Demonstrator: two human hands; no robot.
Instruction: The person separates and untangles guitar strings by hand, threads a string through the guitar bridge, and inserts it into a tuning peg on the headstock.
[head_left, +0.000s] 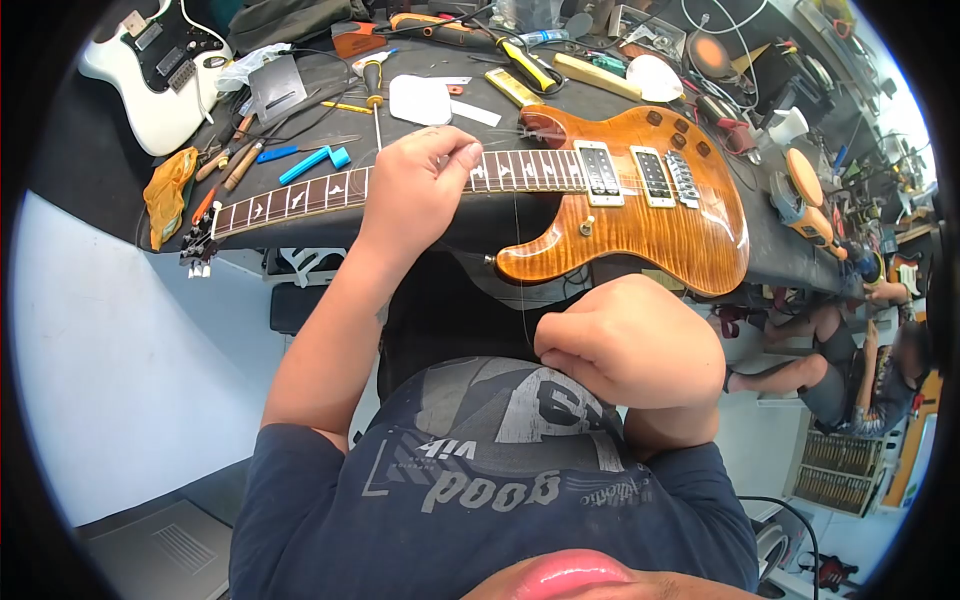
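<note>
An amber electric guitar (pixel 640 235) lies face up on the dark workbench, its neck (pixel 325 192) pointing left. Above the fretboard, my left hand (pixel 425 175) is closed in a pinch, thumb against the fingers. In front of the guitar body, close to my shirt, my right hand (pixel 630 340) is curled closed with its back up. A thin string (pixel 522 290) runs down from near the neck to my right hand's fingertips. Whether my left fingers also pinch the string is too small to tell.
Behind the neck are a screwdriver (pixel 374 90), a blue tool (pixel 308 166), a white plate (pixel 420 99) and a yellow-black cutter (pixel 530 65). A white guitar body (pixel 155 95) lies at the back left. Another person (pixel 880 380) sits at the far right.
</note>
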